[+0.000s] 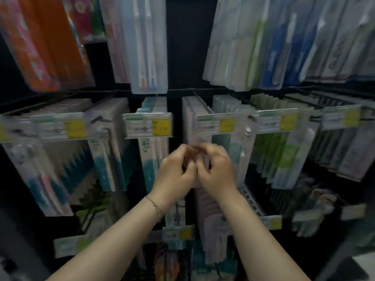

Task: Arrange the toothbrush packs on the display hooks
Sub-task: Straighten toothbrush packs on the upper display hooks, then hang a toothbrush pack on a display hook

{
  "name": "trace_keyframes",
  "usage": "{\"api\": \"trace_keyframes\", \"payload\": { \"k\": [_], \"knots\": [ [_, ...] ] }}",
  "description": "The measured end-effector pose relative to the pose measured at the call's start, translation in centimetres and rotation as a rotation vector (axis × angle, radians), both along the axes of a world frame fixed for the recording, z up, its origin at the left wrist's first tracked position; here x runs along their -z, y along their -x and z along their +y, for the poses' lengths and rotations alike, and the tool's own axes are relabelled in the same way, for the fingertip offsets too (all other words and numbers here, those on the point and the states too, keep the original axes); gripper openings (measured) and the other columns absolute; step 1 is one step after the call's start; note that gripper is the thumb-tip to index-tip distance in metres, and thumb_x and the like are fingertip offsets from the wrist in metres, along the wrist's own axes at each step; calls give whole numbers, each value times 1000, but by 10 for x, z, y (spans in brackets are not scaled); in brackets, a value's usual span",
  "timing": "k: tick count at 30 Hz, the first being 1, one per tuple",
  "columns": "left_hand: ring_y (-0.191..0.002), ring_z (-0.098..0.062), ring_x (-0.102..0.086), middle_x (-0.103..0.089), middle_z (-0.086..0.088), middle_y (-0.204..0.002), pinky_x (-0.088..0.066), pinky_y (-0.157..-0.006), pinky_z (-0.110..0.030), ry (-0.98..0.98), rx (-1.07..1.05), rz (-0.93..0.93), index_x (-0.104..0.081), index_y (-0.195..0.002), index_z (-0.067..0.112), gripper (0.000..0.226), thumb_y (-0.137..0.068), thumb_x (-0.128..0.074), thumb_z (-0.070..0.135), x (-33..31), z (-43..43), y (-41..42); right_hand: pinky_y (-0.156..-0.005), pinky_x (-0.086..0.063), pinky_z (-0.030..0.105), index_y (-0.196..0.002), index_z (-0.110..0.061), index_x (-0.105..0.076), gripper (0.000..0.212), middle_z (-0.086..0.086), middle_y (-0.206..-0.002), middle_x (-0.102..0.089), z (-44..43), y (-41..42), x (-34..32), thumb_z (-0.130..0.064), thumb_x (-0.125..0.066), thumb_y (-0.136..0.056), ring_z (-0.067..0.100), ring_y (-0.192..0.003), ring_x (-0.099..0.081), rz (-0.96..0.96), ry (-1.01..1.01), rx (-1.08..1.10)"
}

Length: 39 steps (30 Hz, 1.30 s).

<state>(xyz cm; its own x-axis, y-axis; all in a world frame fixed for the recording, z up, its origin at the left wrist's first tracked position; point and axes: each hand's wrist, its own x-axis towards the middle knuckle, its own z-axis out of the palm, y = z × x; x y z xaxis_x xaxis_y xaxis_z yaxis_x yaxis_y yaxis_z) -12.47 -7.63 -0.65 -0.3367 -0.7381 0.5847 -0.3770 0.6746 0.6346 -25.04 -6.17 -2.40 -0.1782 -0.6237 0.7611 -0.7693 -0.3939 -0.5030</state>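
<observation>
Both hands meet in front of the middle row of hanging toothbrush packs. My left hand (175, 171) and my right hand (216, 171) have curled fingers that pinch the front pale lilac toothbrush pack (195, 138) hanging on a display hook (199, 102). The frame is blurred, so the exact grip is hard to see. The pack's lower part is hidden behind my hands. More lilac packs (211, 224) hang on the row beneath my wrists.
Teal packs (155, 159) hang left of the hands, green packs (284, 157) to the right. Price tags with yellow labels (149, 125) front each hook. Orange packs (46, 41) and blue and white packs (274, 43) hang on the top row. The backboard is dark.
</observation>
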Motion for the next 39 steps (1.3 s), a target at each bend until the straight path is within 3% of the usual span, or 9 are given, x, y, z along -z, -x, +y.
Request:
{"api": "trace_keyframes", "payload": {
  "k": [3, 9, 12, 15, 19, 23, 31, 34, 39],
  "knots": [
    [-84, -3, -59, -63, 11, -91, -51, -74, -24, 5, -20, 23, -59, -103, 22, 17, -90, -52, 13, 3, 7, 46, -82, -44, 29, -103, -7, -65, 26, 6, -97, -64, 6, 46, 4, -19, -46, -89, 24, -93, -55, 60, 119, 29],
    [-80, -3, -57, -60, 9, -88, -44, -69, -13, 61, 20, 71, -56, -98, 22, 20, -86, -53, 7, -1, 17, 141, -91, -40, 25, -100, -3, -68, 25, 13, -105, -63, 19, 135, 6, -13, -49, -88, 25, -101, -54, 84, 264, 135],
    [-91, -4, -56, -58, 7, -101, -47, -81, -18, 57, 28, 136, -55, -105, 23, 27, -89, -51, 2, -1, 22, 178, -92, -44, 34, -101, -3, -67, 24, 15, -110, -61, 26, 171, 4, -11, -50, -87, 28, -103, -53, 147, 298, 145],
    [-103, -3, -53, -51, 16, -113, -47, -91, -24, 62, 25, 186, -51, -125, 19, 32, -94, -49, 11, 2, 25, 205, -98, -41, 42, -113, -6, -60, 29, 19, -115, -57, 31, 197, 6, -9, -54, -86, 32, -110, -48, 160, 366, 186],
    [-139, -6, -31, -31, 10, -150, -32, -114, -31, 45, 88, 138, -27, -149, 22, 56, -95, -44, 21, 6, 30, 230, -113, -28, 46, -129, -8, -38, 43, 15, -139, -32, 34, 212, 10, -12, -48, -88, 35, -132, -29, 60, 408, 197],
    [-146, 2, -4, -9, 6, -161, -7, -119, -17, 27, 133, 117, -12, -153, 18, 64, -96, -41, 18, 4, 35, 244, -117, -20, 48, -143, -7, -31, 54, 17, -152, -27, 35, 216, 10, -22, -43, -92, 32, -143, -23, -88, 323, 145],
    [-146, 3, 2, 3, 7, -162, -3, -118, -16, -43, 186, 87, 7, -150, 24, 68, -96, -34, 18, 1, 35, 249, -114, -29, 50, -149, -7, -26, 53, 7, -151, -36, 20, 222, 11, -25, -35, -100, 20, -141, -33, -326, 106, -193],
    [-144, 6, 6, 7, 10, -161, 1, -117, -13, -104, 202, 76, 10, -148, 28, 68, -99, -34, 12, -4, 31, 250, -114, -29, 49, -148, -7, -27, 51, 7, -150, -37, 15, 223, 12, -26, -34, -101, 19, -140, -34, -341, 66, -195],
    [-144, 6, 4, 4, 14, -161, 0, -119, -19, -260, 244, 131, 9, -152, 32, 72, -99, -35, 9, -11, 25, 255, -118, -23, 45, -150, -12, -27, 51, 3, -153, -34, 11, 226, 11, -30, -32, -102, 13, -143, -27, -322, 27, -141]
  ]
}}
